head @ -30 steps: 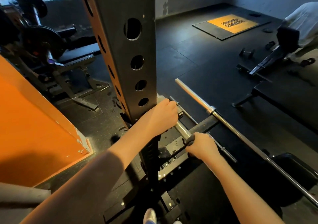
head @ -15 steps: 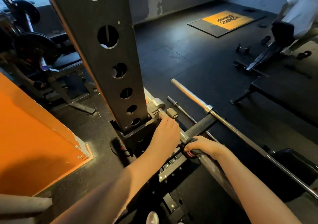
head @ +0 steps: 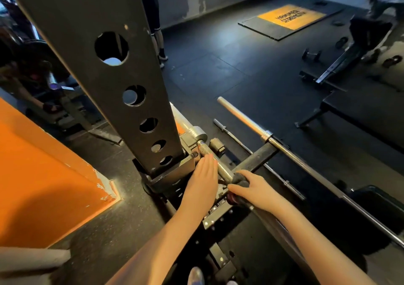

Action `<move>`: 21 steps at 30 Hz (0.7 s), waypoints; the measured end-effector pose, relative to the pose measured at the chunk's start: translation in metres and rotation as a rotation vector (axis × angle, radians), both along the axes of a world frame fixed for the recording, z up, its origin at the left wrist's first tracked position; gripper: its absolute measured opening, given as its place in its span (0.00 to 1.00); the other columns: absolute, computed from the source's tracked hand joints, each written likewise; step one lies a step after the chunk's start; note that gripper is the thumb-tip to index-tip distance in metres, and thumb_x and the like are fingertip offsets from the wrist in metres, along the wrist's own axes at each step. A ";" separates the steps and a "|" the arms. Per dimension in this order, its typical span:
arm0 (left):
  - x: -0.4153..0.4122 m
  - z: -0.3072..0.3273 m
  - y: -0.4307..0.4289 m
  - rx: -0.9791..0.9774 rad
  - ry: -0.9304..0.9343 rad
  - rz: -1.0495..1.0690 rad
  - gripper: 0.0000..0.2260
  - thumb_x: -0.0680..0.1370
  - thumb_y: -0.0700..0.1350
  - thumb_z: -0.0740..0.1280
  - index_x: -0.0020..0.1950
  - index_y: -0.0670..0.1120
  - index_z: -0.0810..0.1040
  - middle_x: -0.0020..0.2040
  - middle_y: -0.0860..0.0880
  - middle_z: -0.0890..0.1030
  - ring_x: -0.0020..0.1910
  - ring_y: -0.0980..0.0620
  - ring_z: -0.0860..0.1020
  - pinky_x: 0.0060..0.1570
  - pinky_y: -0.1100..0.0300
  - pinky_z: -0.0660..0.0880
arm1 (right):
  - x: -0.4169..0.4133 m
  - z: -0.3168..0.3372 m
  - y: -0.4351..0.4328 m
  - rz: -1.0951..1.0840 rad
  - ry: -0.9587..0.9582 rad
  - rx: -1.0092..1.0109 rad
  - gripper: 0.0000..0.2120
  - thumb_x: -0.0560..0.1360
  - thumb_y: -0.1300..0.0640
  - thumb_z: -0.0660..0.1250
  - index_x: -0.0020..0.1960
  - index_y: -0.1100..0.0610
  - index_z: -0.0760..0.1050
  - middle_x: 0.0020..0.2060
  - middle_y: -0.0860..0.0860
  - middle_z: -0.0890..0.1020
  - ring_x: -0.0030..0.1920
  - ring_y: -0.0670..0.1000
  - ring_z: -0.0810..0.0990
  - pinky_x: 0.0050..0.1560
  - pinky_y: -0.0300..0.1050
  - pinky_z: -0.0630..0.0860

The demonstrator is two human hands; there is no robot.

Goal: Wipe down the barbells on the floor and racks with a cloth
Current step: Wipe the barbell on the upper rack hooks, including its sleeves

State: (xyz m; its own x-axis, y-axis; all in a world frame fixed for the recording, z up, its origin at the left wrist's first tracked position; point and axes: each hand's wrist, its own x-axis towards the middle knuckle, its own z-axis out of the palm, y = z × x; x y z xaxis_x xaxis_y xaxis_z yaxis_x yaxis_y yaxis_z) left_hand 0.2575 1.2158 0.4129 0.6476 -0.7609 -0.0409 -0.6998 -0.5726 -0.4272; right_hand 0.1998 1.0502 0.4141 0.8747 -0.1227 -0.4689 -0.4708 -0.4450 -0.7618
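In the head view, we are in the middle of the wiping step. Our left hand lies flat, fingers straight, on the silver steel barbell with the rough grip. This bar sits low at the foot of the tall black steel rack post with round holes, at 11 o'clock from our hands. Our right hand curls round the dark grey cloth, which wraps the same bar just at 4 o'clock from the left hand.

We think the next move is to slide the cloth up the bar toward 11 o'clock. For that, the left hand must move aside or hold the bar steady. The long shiny steel barbell on the black rubber floor, at 3 o'clock, may be next.
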 end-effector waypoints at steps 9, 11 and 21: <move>0.003 -0.002 -0.004 -0.080 0.068 0.035 0.29 0.83 0.44 0.53 0.76 0.35 0.39 0.77 0.35 0.43 0.77 0.38 0.42 0.73 0.47 0.38 | -0.014 0.010 0.011 0.013 -0.138 -0.049 0.09 0.80 0.54 0.62 0.60 0.47 0.72 0.46 0.44 0.79 0.43 0.41 0.79 0.44 0.35 0.76; 0.005 -0.005 -0.004 -0.129 0.109 0.051 0.29 0.83 0.44 0.53 0.76 0.36 0.39 0.78 0.36 0.43 0.77 0.39 0.41 0.72 0.48 0.36 | -0.033 0.010 0.008 -0.076 -0.109 0.068 0.08 0.80 0.55 0.62 0.59 0.48 0.74 0.41 0.49 0.82 0.41 0.44 0.82 0.47 0.42 0.80; 0.005 -0.018 -0.009 -0.281 0.196 0.087 0.29 0.83 0.44 0.55 0.73 0.36 0.39 0.77 0.37 0.43 0.78 0.41 0.45 0.73 0.50 0.38 | 0.022 0.000 0.004 -0.143 -0.017 0.121 0.13 0.82 0.49 0.58 0.54 0.54 0.79 0.46 0.51 0.84 0.47 0.47 0.82 0.51 0.41 0.76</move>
